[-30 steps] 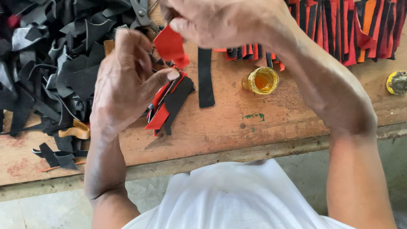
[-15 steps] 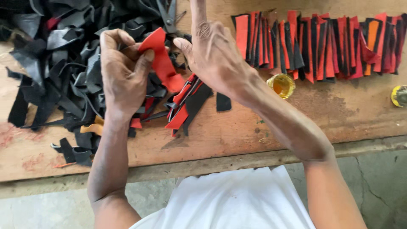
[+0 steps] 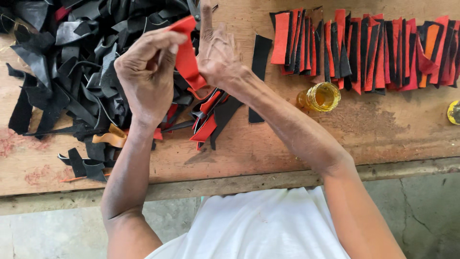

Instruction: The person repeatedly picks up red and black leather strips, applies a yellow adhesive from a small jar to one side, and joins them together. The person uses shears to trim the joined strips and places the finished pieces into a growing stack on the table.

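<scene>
No labels, signs or screens are visible on the wooden bench. Two containers only. A small round glass jar of yellow liquid point(image 3: 320, 96), open at the top, stands on the bench just below the row of red and black strips and right of the person's right forearm; no label shows on it. A second small round yellow container point(image 3: 454, 111) sits at the right edge of the view, partly cut off; its kind cannot be told.
</scene>
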